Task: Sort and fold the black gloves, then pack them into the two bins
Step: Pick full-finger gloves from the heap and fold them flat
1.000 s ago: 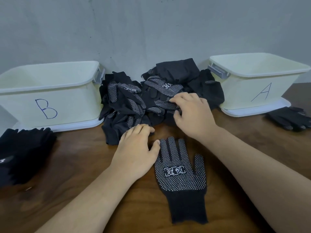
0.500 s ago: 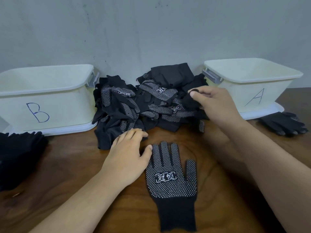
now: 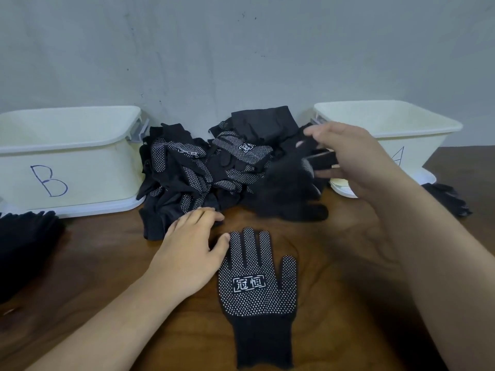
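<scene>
A heap of black gloves (image 3: 203, 167), many with white dots, lies against the wall between two cream bins. Bin B (image 3: 80, 167) stands at the left, bin A (image 3: 417, 145) at the right. One dotted glove (image 3: 257, 287) lies flat, palm up, on the wooden table in front of me. My left hand (image 3: 190, 250) rests flat on the table beside that glove, its thumb touching the glove's little finger. My right hand (image 3: 356, 159) pinches a plain black glove (image 3: 292, 188) by its cuff end, lifted off the right side of the heap and blurred.
A pile of plain black gloves (image 3: 24, 245) sits on the table's left edge in front of bin B. Another black glove (image 3: 447, 199) lies on the table at the right, in front of bin A. The grey wall runs close behind the bins.
My right hand left the dotted gloves in the heap's middle, moved right, took hold of a plain black glove and is lifting it. My left hand has stayed in place.
</scene>
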